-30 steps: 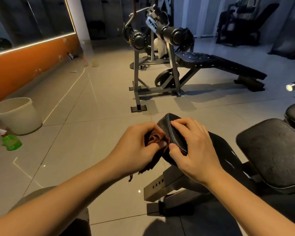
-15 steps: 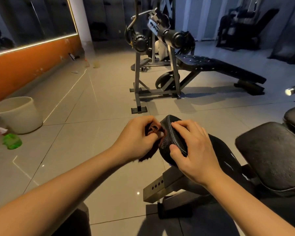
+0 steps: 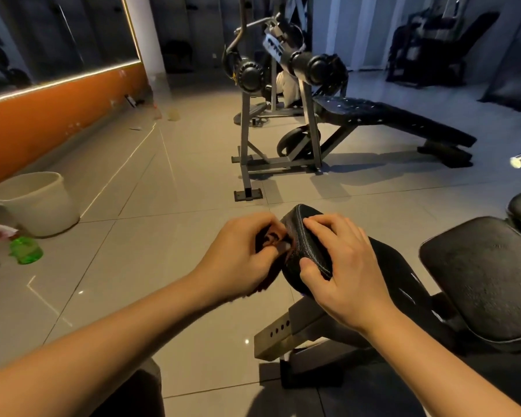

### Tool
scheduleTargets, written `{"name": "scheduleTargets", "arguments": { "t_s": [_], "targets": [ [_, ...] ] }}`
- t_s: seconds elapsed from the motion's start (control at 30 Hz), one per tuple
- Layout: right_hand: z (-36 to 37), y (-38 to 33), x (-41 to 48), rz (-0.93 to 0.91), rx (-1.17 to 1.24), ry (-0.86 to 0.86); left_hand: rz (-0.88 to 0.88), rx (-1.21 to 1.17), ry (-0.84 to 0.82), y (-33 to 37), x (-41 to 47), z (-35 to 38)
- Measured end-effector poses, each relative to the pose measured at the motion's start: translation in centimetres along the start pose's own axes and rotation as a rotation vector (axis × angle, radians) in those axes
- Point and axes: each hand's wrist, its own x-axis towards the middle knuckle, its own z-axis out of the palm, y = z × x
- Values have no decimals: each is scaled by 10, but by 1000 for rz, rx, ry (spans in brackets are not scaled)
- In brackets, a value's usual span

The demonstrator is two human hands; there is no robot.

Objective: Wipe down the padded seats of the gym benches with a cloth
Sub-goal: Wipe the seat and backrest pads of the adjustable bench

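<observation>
Black bench pad (image 3: 306, 236) up front, grained, with pale stitching tracing its edge. The cloth (image 3: 269, 240) beside it is dark, showing a reddish-brown fold. Black seat (image 3: 487, 278) too, mottled grey. At the left edge of the beige-grey floor (image 3: 178, 236): off-white bucket (image 3: 36, 203), bright green spray bottle (image 3: 26, 251) with a white-and-pink head. Orange wall band (image 3: 42, 115). Far bench (image 3: 388, 118) black, speckled with pale dots, on a grey frame (image 3: 245, 130).

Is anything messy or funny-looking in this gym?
A green spray bottle seems to lie tipped over on the floor beside the white bucket, far left. Small bits of litter sit by the orange wall. Nothing looks spilled or broken.
</observation>
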Motion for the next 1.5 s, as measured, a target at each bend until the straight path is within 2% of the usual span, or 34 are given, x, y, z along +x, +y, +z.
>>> {"name": "scheduleTargets", "arguments": {
  "t_s": [0.07, 0.13, 0.2, 0.3, 0.5, 0.57, 0.7, 0.8, 0.87, 0.97, 1.07, 1.17, 1.23, 1.3, 1.5],
  "targets": [
    [1, 0, 0, -3, -11, 11, 62, -3, -34, 4, -14, 0],
    [1, 0, 0, -6, -16, 13, 51, 48, 0, 0, 1, 2],
    [0, -1, 0, -8, -13, 11, -15, 119, 52, -7, 28, 4],
    [-1, -3, -1, -3, 3, 7, -107, 94, 75, -14, 51, 3],
    [0, -3, 0, -9, -25, 7, 43, 17, -50, 7, -8, -1],
    [1, -3, 0, -17, -46, 12, 57, 82, -27, 3, 1, 0],
    [0, -4, -1, -17, -59, 8, -52, 161, 85, -17, 46, 7],
    [0, -4, -1, -8, -48, 11, -134, 135, 80, -23, 60, 8],
    [0, -4, -1, -10, -52, 14, -111, 117, 71, -17, 45, 6],
    [1, -4, -1, -17, -70, 13, 16, 67, -1, 1, 3, 1],
    [2, -4, 0, -24, -98, 20, 100, 153, -4, 3, 1, 2],
    [2, -5, 0, -27, -116, 20, -15, 204, 45, -6, 38, 7],
    [2, -6, 0, -21, -114, 17, -117, 155, 44, -16, 59, 5],
    [1, -6, 0, -11, -105, 18, -140, 110, 36, -16, 61, 4],
    [2, -6, 0, -17, -117, 24, 21, 61, -40, 13, -3, 1]
  ]
}}
